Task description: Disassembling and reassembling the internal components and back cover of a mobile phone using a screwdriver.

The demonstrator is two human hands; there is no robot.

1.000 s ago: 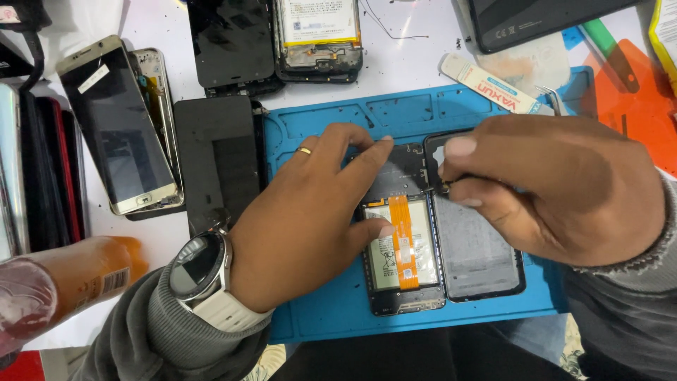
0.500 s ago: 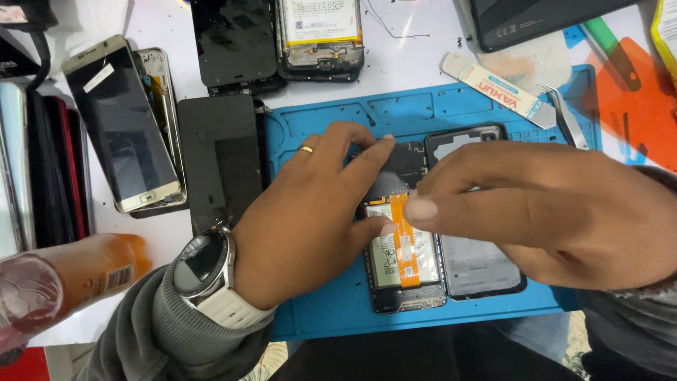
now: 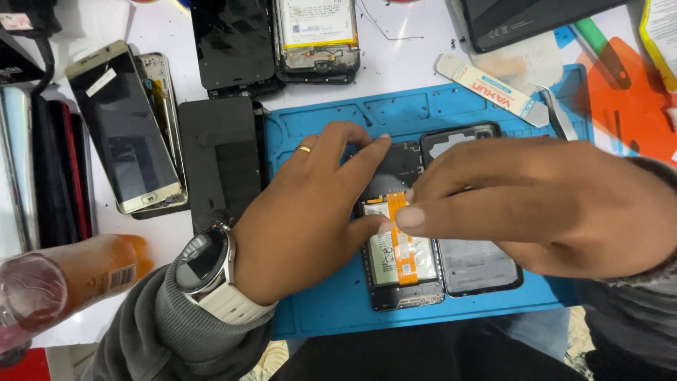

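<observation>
On the blue mat [image 3: 331,331], the left hand [image 3: 303,212] presses flat on the opened phone [image 3: 402,282], its grip released, while the right hand [image 3: 536,204] pinches the orange ribbon cable [image 3: 402,247], with a white pry tool [image 3: 490,92] farther back on the worktop [image 3: 409,63]

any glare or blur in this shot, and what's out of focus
Head view: light is even and soft, with faint shadows under the left hand and right hand; the bottle at lower left is blurred, being close to the lens; a mild sheen shows on the gold phone screen and the watch face; the open phone and blue mat are sharp.
</observation>
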